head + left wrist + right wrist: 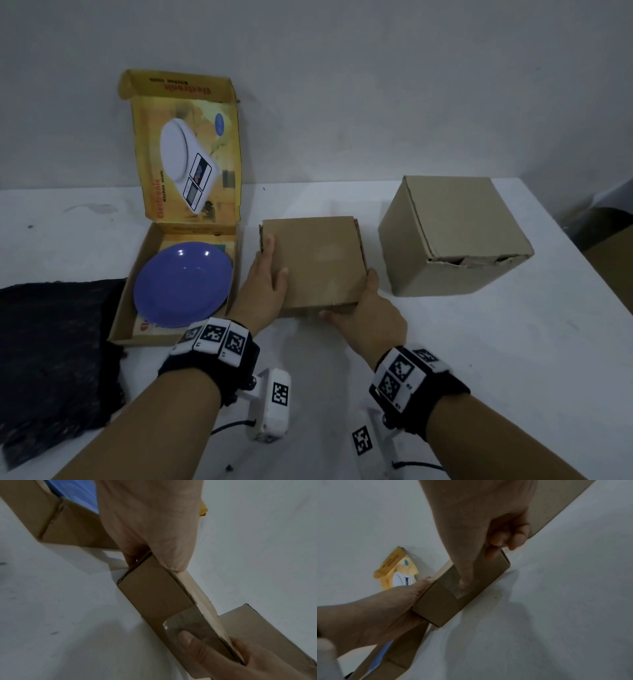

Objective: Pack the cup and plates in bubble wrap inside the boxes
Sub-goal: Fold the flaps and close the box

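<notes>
A flat, closed brown cardboard box point(313, 263) lies mid-table. My left hand point(274, 272) grips its left edge, thumb on the lid and fingers down the side point(149, 534). My right hand point(359, 301) holds the near right corner, its thumb pressing a clear tape patch point(462, 588) on the front face while the other fingers curl at the box's end. A blue plate point(183, 284) lies bare in the open yellow kitchen-scale box point(123, 308) to the left. No cup or bubble wrap is in view.
A larger closed brown carton point(455, 236) stands to the right, close to the flat box. The yellow lid point(186, 144) leans up against the wall. Dark cloth point(58, 342) covers the near left of the white table point(479, 359).
</notes>
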